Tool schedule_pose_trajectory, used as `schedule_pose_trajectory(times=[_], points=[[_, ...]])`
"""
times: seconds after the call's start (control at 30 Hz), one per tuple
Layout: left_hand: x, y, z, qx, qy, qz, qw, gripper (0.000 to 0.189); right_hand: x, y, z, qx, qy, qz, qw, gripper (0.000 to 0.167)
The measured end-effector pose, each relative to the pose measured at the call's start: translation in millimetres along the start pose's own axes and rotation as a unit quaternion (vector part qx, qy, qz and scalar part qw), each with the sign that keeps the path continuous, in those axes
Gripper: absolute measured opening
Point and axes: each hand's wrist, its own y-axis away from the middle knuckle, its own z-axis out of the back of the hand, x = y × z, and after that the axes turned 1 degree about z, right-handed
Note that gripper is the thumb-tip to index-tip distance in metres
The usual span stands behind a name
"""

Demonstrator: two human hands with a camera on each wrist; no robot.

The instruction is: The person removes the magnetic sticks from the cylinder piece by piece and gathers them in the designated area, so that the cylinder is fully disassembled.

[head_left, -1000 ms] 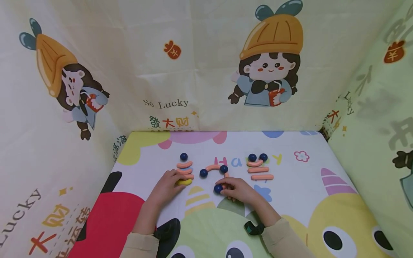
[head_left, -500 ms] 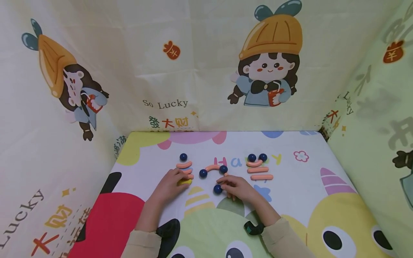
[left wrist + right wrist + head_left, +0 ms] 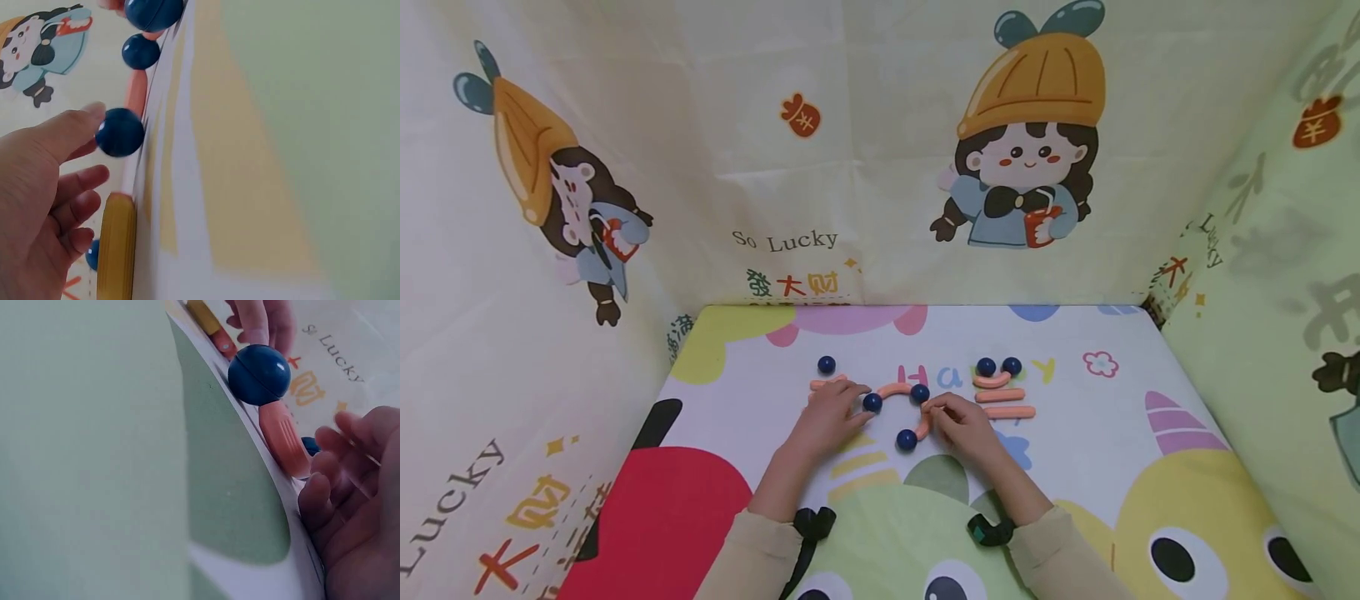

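Observation:
My left hand (image 3: 831, 417) pinches a dark blue ball (image 3: 872, 403) between thumb and finger; the left wrist view shows the same ball (image 3: 120, 132) at the fingertips. A curved orange stick (image 3: 895, 388) runs from it to a second blue ball (image 3: 920, 394). From there another curved orange stick (image 3: 923, 425) bends down to a third blue ball (image 3: 906, 440). Right beside this second stick is my right hand (image 3: 964, 425), fingers loosely bent, nothing held; contact cannot be told. A yellow stick (image 3: 117, 247) lies below the left fingers.
To the right lie two blue balls (image 3: 998, 367), a curved orange stick (image 3: 992, 380) and straight orange sticks (image 3: 1000, 395). Behind my left hand are one blue ball (image 3: 827, 364) and a partly covered orange stick (image 3: 820, 384). Printed cloth (image 3: 895, 200) stands behind the table.
My left hand has left the yellow stick and moved right to the left blue ball. My right hand has drawn slightly right and up from the lower ball, uncovering the curved stick.

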Motion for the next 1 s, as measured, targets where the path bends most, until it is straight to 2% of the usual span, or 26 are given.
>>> schedule_pose_trajectory(times=[0.23,0.37,0.5,0.63,0.87,1.0], points=[[-8.9,-8.4,-3.9,0.012,-0.019,-0.013,0.9997,0.047,-3.4,-4.9,1.1,-0.044,0.092,0.042,0.9939,0.017],[-9.4,-12.9,-6.4,0.009,-0.029,-0.023,0.9993,0.043,-3.8,-7.8,1.6,-0.058,0.102,0.02,0.9928,0.018],[-10.1,-15.7,-8.0,0.011,-0.024,-0.036,0.999,0.041,-2.8,-9.6,1.4,-0.052,0.098,-0.023,0.9936,0.033],[-12.0,-17.2,-9.9,0.021,-0.013,-0.047,0.9986,0.04,-1.9,-11.0,0.7,-0.038,0.113,-0.042,0.992,0.042],[-14.6,-20.6,-12.0,0.029,-0.009,-0.047,0.9984,0.039,0.9,-11.0,0.2,-0.012,0.173,-0.04,0.984,0.041],[-15.0,-22.2,-12.5,0.03,0.002,-0.04,0.9988,0.038,2.3,-11.1,0.2,-0.009,0.168,-0.051,0.9844,0.039]])
